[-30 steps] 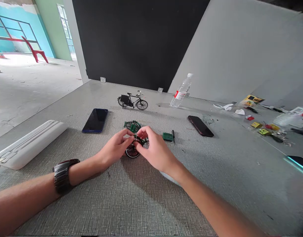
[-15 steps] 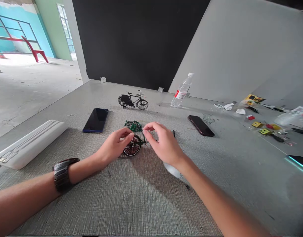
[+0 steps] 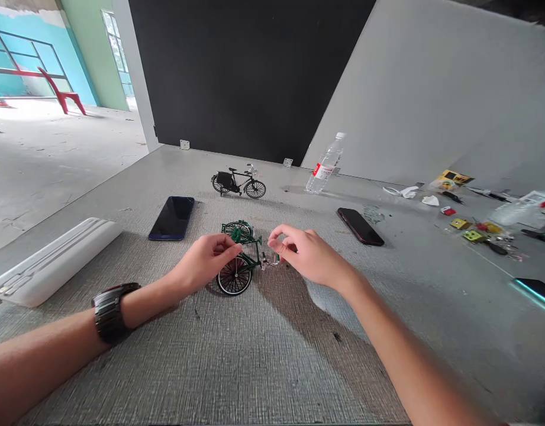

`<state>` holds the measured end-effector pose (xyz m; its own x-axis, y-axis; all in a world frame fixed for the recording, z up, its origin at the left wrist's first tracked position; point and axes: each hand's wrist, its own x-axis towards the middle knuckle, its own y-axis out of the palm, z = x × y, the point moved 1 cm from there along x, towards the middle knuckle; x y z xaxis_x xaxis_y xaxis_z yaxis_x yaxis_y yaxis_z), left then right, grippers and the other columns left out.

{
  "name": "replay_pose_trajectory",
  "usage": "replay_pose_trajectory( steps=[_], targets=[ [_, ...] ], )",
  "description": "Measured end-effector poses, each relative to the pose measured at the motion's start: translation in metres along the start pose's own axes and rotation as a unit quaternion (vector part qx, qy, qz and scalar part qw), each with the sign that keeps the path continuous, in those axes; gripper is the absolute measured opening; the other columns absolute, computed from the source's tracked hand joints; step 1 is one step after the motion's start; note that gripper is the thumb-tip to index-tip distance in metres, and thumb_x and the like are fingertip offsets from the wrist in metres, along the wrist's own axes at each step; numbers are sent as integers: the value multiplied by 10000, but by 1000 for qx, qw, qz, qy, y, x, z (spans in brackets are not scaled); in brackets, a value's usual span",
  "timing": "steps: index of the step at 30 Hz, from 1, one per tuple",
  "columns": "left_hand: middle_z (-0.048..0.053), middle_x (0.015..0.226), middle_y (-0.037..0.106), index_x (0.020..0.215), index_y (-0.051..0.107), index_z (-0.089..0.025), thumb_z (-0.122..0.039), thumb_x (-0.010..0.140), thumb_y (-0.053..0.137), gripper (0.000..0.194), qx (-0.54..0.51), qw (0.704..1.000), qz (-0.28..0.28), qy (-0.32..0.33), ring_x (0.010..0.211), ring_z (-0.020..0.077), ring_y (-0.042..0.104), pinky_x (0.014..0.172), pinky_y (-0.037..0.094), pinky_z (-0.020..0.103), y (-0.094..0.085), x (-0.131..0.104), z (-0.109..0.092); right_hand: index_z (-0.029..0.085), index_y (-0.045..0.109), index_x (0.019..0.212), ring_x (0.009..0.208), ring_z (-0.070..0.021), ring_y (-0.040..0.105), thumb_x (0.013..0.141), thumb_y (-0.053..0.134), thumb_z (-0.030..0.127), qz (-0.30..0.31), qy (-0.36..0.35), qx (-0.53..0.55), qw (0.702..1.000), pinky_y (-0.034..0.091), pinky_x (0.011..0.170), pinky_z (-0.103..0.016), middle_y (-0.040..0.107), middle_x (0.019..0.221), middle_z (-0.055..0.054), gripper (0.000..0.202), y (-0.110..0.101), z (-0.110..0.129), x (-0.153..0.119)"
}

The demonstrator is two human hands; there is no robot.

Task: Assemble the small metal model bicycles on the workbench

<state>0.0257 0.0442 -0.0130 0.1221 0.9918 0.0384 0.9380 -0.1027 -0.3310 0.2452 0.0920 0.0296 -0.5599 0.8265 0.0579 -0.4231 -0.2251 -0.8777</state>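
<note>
A green miniature bicycle (image 3: 235, 275) leans over on the textured mat, its black spoked wheel with a white rim facing me. My left hand (image 3: 214, 255) is closed in a pinch on the bicycle's green frame near the wheel; the exact grip spot is hidden by the fingers. To the right, my right hand (image 3: 301, 254) hovers beside the silver handlebar with its green grips. Its thumb and index finger are brought together, and I cannot make out anything between them. Behind both hands stands a black miniature bicycle (image 3: 239, 181) with a dark bag over its rear wheel.
A dark blue phone (image 3: 171, 218) and a white power bank (image 3: 54, 260) lie left. On the right are another phone (image 3: 360, 226), a tilted clear bottle (image 3: 324, 168), and scattered small parts with a yellow packet (image 3: 452, 179). A black panel (image 3: 254, 77) rises behind.
My right hand has moved right, away from the bicycle's frame. The green bicycle has shifted slightly toward me, showing more of its frame and handlebar. My left hand stays on it.
</note>
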Motion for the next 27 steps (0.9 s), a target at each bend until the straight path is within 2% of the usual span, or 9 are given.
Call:
replay_pose_trajectory(
  steps=[3,9,14,17,22,27],
  targets=[
    [-14,642,598,749,606,-176,-409,914,531,295,42,999,-7,18,561,115,490,511,349,244,0,1,2,240,613,985,523,-130,549,969,416,567,49,21,29,998,379,535,-287,692,651,12,382,0,-2,-1],
    [22,783,683,849,662,-174,-396,893,576,242,34,999,-9,42,677,150,598,624,457,275,-3,2,7,227,609,995,679,-147,646,1009,368,479,87,33,127,988,455,609,-274,723,763,-32,349,3,-9,2],
    [23,758,682,852,665,-169,-378,882,588,225,24,998,-2,50,689,160,616,645,482,289,-4,3,9,199,563,1083,700,-146,654,1004,394,361,174,61,228,956,480,577,-261,733,845,-73,247,3,-13,0],
    [22,757,683,843,658,-174,-376,873,604,211,10,999,-5,52,681,156,614,640,489,287,-4,4,10,197,569,1086,739,-152,664,947,487,280,204,42,258,943,511,598,-271,723,896,-71,181,4,-13,-2],
    [26,756,698,855,656,-182,-388,856,635,208,0,999,-3,51,685,169,645,639,514,298,-4,4,10,216,621,1059,730,-149,634,864,642,335,152,-15,215,965,523,662,-303,691,842,-25,230,5,-13,0],
    [23,822,725,878,639,-190,-347,821,699,178,5,997,18,70,767,181,692,683,534,289,-3,1,7,200,637,978,695,-150,640,939,527,446,50,-5,187,981,499,641,-302,690,838,-44,272,12,-11,4]
  ],
)
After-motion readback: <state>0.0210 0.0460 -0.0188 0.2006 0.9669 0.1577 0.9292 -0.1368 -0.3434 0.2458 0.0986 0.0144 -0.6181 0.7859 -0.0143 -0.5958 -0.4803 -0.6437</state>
